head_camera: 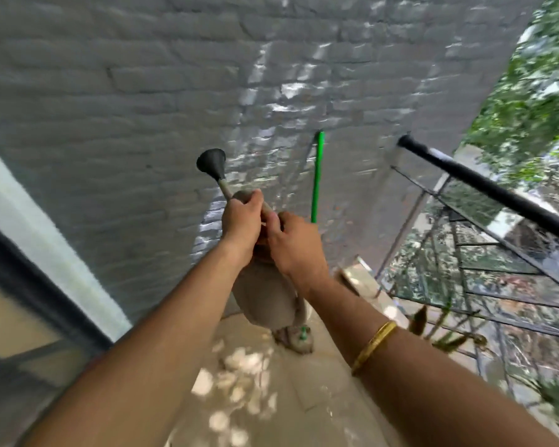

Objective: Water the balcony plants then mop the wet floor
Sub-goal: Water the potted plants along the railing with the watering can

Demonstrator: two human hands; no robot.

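Observation:
I hold a grey-beige watering can [265,298] in front of me with both hands. Its spout points up and away, ending in a dark funnel-shaped rose [212,161]. My left hand [241,225] is wrapped around the base of the spout. Close beside it, my right hand [296,245] grips the top of the can; a gold bangle sits on that forearm. A mop with a green handle [317,175] leans against the grey brick wall ahead, and its head [296,338] rests on the beige floor [239,382]. The picture is motion-blurred.
The grey painted brick wall [142,108] fills the view ahead. A black railing [484,185] with a wire panel runs along the right, with a plant's leaves [446,337] at its foot and trees beyond. A dark-framed door [29,285] is on the left.

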